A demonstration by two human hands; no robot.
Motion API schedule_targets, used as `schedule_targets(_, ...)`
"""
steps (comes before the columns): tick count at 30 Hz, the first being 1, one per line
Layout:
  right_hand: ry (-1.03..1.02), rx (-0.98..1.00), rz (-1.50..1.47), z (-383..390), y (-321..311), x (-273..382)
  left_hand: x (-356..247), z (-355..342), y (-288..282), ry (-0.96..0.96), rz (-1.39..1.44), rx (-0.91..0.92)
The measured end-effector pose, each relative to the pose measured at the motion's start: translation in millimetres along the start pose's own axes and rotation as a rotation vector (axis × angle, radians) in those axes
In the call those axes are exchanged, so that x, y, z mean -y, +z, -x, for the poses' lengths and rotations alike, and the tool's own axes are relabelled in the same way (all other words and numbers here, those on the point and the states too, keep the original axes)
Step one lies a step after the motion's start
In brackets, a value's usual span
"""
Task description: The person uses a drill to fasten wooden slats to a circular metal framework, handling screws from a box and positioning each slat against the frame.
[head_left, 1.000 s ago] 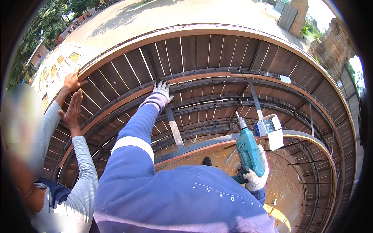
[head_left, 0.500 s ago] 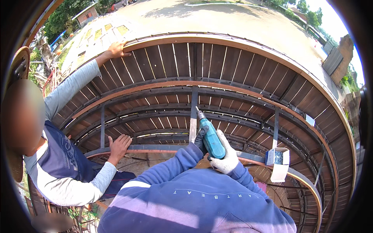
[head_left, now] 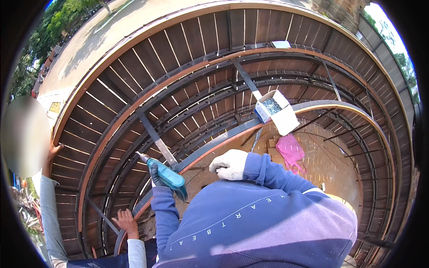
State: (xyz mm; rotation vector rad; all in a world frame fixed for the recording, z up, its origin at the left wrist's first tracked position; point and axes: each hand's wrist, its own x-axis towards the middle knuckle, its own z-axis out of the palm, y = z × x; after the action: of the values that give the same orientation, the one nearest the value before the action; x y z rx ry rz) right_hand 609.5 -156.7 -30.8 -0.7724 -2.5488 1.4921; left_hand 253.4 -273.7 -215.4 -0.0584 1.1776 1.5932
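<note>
Out by the sunlit yard [head_left: 78,71], the left hand [head_left: 155,173] wraps its grip around the teal drill [head_left: 172,177] above the curved slatted frame [head_left: 193,40], while the right hand [head_left: 230,165], its grip unclear, curls over the brown floor [head_left: 328,149].

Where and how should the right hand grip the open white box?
I'd take the box low by its walls, coming from the near left, where its blue-and-white wall faces the right hand. Avoid the flap: it hangs open on the near right and may bend. Keep it level, since the open top exposes loose small pieces.
</note>
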Motion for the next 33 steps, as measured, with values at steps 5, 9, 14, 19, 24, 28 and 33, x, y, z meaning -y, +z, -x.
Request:
schedule_targets(5, 0.172, -0.314, 0.162, 69.3, -90.1, -3.5, -18.5, 20.4, 13.7, 0.019, -0.081, -0.056)
schedule_targets(9, 0.295, -0.710, 0.662, 116.7, -156.4, -63.6, -15.9, 10.3, 33.0, -0.008, -0.128, -0.043)
schedule_targets(14, 0.344, -0.517, 0.848, 87.9, -187.5, -105.0, -9.7, 25.8, 23.8, 0.064, -0.097, -0.127)
schedule_targets(19, 0.570, -0.033, 0.894, 54.2, -207.1, -109.8, 7.0, 22.5, 51.3, 0.226, -0.084, -0.232)
schedule_targets(24, 0.467, 0.020, 0.993, 24.8, -195.7, -137.7, 15.3, 21.2, 19.4, 0.322, 0.002, -0.314)
schedule_targets(28, 0.330, -0.085, 0.976, 32.2, -189.7, -156.4, 14.7, 9.7, 10.8, 0.265, -0.122, -0.413)
schedule_targets(33, 0.324, -0.138, 0.943, 44.0, -191.1, -155.3, 13.9, 22.6, 38.2, 0.248, -0.020, -0.348)
